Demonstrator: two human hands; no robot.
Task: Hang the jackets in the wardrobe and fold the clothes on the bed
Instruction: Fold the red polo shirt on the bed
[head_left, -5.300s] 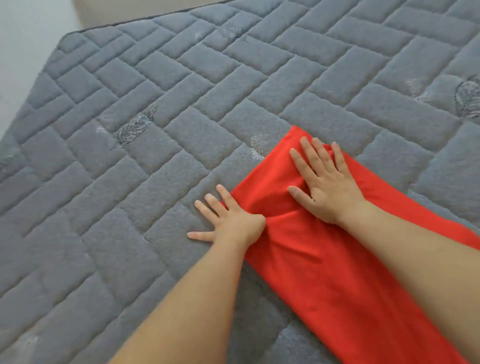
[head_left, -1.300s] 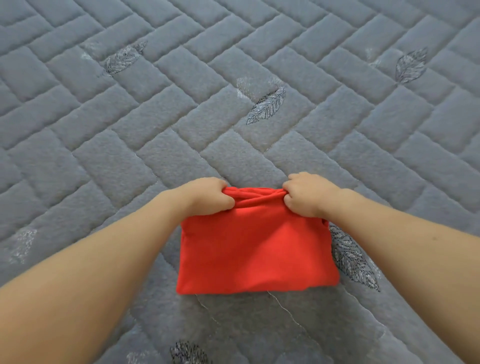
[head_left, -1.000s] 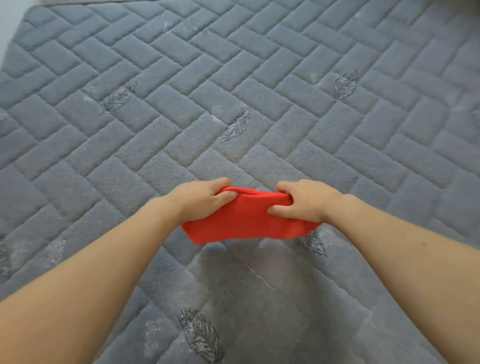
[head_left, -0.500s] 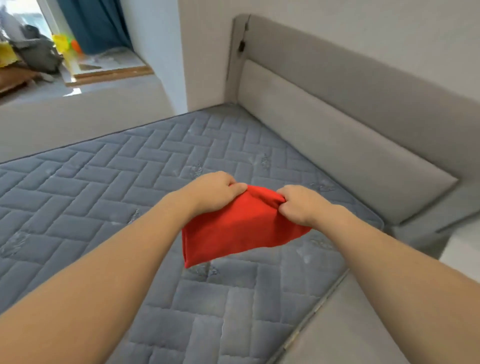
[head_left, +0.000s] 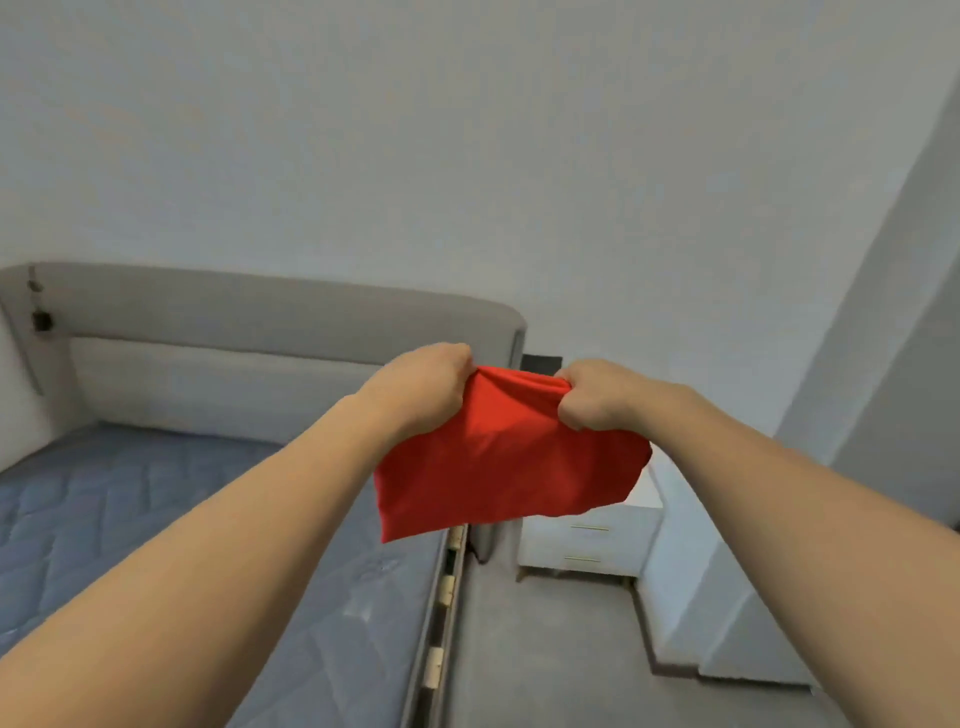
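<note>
Bedroom, bare mattress lower left. Folded red garment held in air past the bed edge, left hand and right hand fingers clenched on its top corners. Folding looks done; next needs a spot to set it down flat.

Fingers of both hands buried in the cloth folds, unseen. Cloth below the fingers hides the nightstand top. Bed left of the fingers cut by frame edge.
</note>
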